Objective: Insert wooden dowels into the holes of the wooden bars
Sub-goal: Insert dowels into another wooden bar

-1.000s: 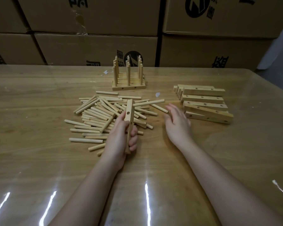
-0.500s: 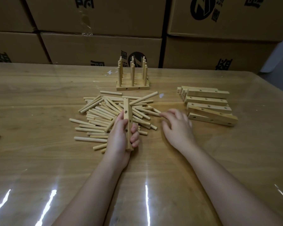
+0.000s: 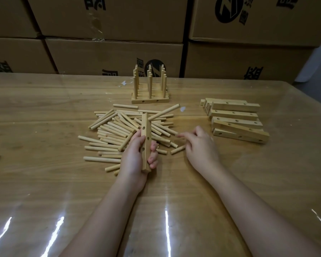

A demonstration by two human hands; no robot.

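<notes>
Head view: we saw the left hand [image 3: 134, 157] gripping a drilled wooden bar [image 3: 145, 127], held lengthwise over the dowel pile [image 3: 113, 129] on the table [image 3: 44, 182]. The right hand [image 3: 201, 144] sat at the pile's right edge with its fingers curled and blurred. We could not tell whether they pinched a dowel.

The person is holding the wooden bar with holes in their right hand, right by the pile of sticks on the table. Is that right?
Not quite. The head view shows the left hand gripping the wooden bar with holes, not the right hand. The right hand is at the edge of the pile of dowels on the table, and the bar is right by that pile.
</notes>
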